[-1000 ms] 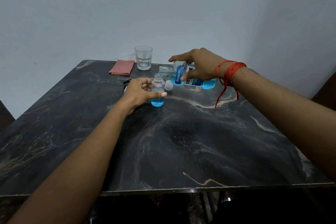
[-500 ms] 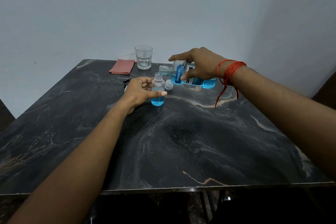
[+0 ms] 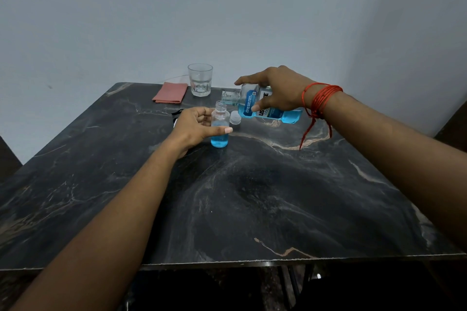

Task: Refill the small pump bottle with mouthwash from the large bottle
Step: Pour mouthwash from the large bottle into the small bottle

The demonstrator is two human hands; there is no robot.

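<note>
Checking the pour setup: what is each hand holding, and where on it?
Left hand grips the small bottle around its middle. Right hand holds the tilted large bottle around its body.

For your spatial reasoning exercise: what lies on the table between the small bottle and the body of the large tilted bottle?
In the head view, a small translucent cap stands between the small bottle and the large bottle.

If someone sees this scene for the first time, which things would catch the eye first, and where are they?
The bright blue liquid stands out most: the right hand tips the large bottle sideways over the small bottle, which the left hand steadies upright at the middle of the dark marble table. Next comes the red thread around the right wrist.
</note>
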